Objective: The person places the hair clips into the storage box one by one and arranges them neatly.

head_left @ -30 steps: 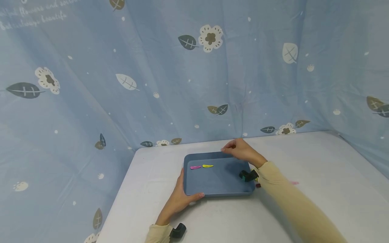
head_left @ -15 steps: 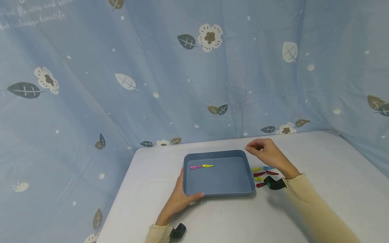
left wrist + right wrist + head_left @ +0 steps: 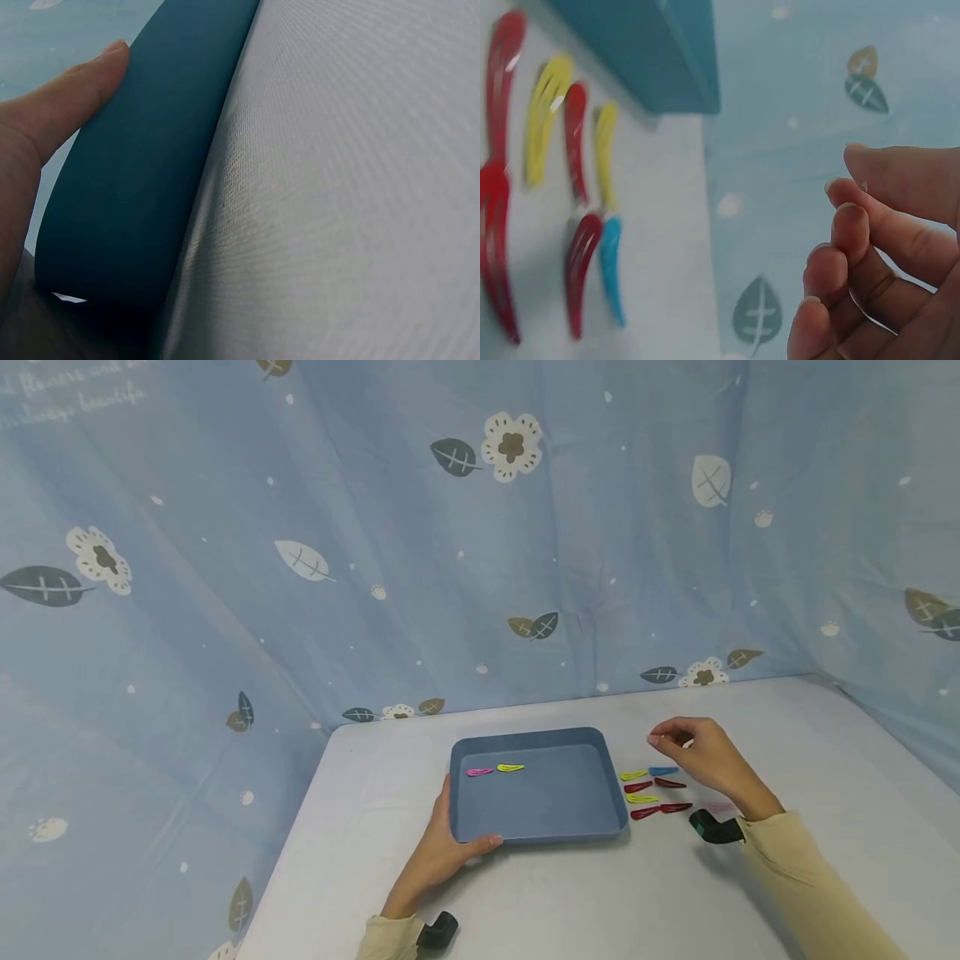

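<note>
R hand (image 3: 705,757), empty, fingers loosely bent, hovers nearest the hair clips (image 3: 641,798), which lie on desk (image 3: 585,902) below & to its left, long axes approx. sideways; L hand (image 3: 437,853) grips tray (image 3: 547,802) by near-L corner

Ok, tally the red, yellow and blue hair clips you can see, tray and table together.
Red clips, dark ones included: 4, all on the table
Yellow clips: 3, with 1 in the tray and 2 on the table
Blue clip: 1, on the table
Total: 8
</note>
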A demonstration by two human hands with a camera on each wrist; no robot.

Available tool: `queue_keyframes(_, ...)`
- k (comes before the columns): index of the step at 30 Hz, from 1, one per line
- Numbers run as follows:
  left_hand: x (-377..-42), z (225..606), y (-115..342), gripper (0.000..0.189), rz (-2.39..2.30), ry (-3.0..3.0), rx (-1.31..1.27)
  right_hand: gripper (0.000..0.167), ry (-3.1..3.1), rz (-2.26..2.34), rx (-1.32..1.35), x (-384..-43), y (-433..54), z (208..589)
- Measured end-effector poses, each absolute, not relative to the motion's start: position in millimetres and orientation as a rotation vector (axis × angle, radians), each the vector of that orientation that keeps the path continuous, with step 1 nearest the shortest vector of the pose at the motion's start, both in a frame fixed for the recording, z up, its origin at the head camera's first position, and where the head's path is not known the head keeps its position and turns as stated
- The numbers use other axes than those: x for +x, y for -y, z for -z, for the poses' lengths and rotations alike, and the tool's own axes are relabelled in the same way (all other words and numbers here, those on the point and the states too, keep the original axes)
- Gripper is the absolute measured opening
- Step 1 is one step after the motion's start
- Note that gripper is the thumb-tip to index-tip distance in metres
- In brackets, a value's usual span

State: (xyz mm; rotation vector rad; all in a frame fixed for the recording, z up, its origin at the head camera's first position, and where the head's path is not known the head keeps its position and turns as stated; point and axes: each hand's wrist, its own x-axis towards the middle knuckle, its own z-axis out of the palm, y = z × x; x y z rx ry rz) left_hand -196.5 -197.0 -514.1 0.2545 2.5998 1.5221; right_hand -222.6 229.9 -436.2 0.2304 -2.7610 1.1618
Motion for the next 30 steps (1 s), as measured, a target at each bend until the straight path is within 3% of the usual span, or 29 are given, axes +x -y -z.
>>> queue_keyframes(30,-198,513,197,0.135,-1.514,-2.605,0.281,0.02,2.965,-1.095,0.091,-232,-272,487)
